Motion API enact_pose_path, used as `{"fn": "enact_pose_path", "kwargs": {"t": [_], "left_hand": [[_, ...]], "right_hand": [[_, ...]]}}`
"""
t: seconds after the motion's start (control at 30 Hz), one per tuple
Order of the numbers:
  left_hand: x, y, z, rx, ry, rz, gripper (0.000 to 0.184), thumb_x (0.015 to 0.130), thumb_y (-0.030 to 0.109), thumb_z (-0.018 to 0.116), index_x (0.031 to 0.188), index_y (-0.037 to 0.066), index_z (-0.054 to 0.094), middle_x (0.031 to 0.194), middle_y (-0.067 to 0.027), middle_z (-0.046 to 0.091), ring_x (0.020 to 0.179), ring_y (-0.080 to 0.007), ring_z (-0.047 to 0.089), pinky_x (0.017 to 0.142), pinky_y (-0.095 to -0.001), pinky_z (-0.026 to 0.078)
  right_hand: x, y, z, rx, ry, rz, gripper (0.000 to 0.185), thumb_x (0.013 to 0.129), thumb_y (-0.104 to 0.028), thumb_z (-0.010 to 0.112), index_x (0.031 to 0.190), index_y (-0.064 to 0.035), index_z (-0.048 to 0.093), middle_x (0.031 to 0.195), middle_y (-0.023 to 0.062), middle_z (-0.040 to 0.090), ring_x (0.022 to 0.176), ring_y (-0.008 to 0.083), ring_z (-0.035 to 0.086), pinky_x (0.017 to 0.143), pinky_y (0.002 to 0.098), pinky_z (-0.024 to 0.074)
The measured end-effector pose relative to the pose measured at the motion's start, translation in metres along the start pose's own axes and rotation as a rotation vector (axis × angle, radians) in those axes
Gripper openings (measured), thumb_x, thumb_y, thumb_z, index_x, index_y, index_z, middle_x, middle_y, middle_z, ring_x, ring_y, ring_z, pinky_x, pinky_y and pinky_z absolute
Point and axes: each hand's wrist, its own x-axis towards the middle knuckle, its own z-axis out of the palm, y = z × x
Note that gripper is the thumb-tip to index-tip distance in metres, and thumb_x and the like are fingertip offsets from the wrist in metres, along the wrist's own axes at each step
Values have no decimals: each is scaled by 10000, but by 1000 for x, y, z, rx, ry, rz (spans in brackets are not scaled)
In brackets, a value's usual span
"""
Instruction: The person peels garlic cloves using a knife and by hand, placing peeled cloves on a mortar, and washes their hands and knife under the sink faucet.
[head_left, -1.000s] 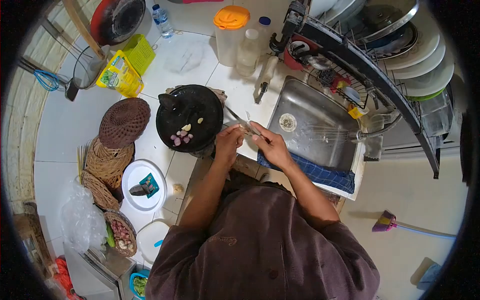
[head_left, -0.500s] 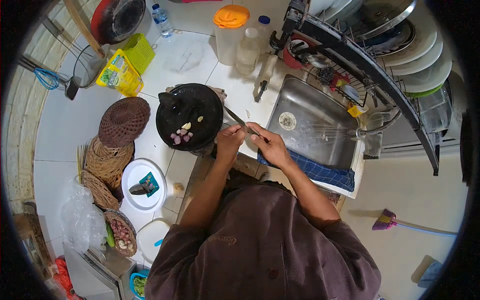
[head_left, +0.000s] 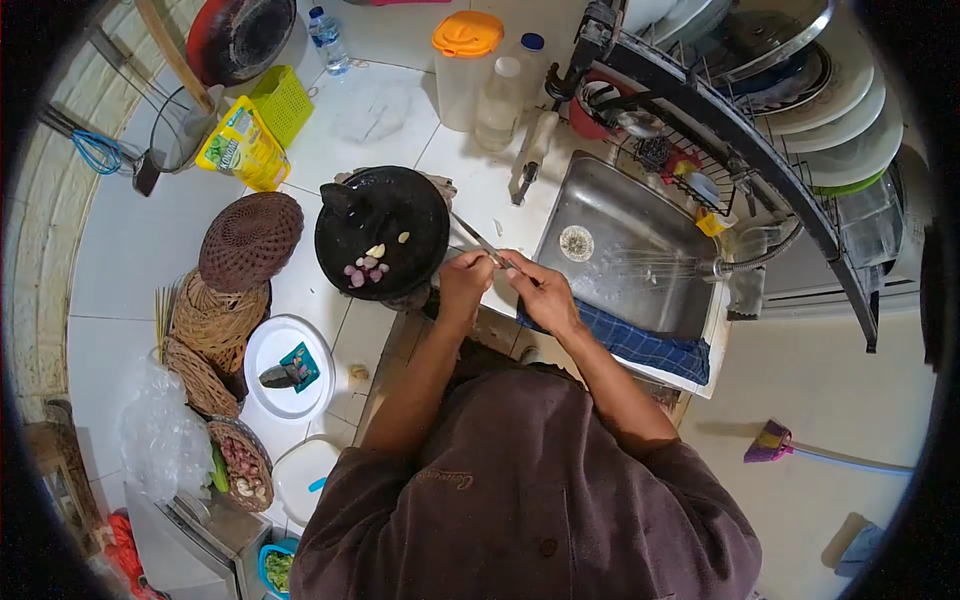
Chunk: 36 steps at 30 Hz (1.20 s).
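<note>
Holding, in the head view, the knife (head_left: 478, 238) in the right hand (head_left: 541, 291), with fingers closed around its handle; pinching with the left hand (head_left: 466, 284) beside the blade, on something too small to tell. Working between the black mortar (head_left: 410, 205), with shallots (head_left: 356, 277) and garlic (head_left: 376, 251) on it, and the sink (head_left: 625, 295), with water running; hemmed in by the blue checked cloth (head_left: 645, 342) near the right forearm, and farther off by the dish rack (head_left: 760, 165).
</note>
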Motion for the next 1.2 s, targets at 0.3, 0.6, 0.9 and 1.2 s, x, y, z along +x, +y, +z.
{"fn": "enact_pose_path", "kwargs": {"t": [0.3,0.6,0.9,1.2], "left_hand": [[2,3,0,-422,27,-256,180,783,44,543,909,-60,617,691,-28,572,483,-58,413,426,-190,272],[3,9,-10,-355,-36,-160,307,835,65,597,1105,-72,550,896,-96,643,567,-68,456,482,-189,343],[5,6,-7,-230,-14,-38,267,843,19,582,1092,-77,575,818,-44,620,551,-48,442,495,-184,330],[14,-3,-15,-446,-62,-225,206,829,29,553,1026,-17,590,769,-16,579,555,-56,475,483,-189,350]], "right_hand": [[3,-17,-6,395,-138,150,350,913,-241,536,1247,-144,572,609,-53,439,508,31,378,443,199,324],[9,-11,-10,426,-22,167,359,918,-262,535,1263,-166,560,601,-66,405,507,36,371,434,201,332],[4,-15,-7,384,-244,167,464,931,-257,506,1382,-206,411,658,-52,416,554,41,382,462,191,348],[6,-14,-5,330,-269,124,404,934,-267,507,1337,-253,477,619,-56,372,541,43,363,458,192,350]]}}
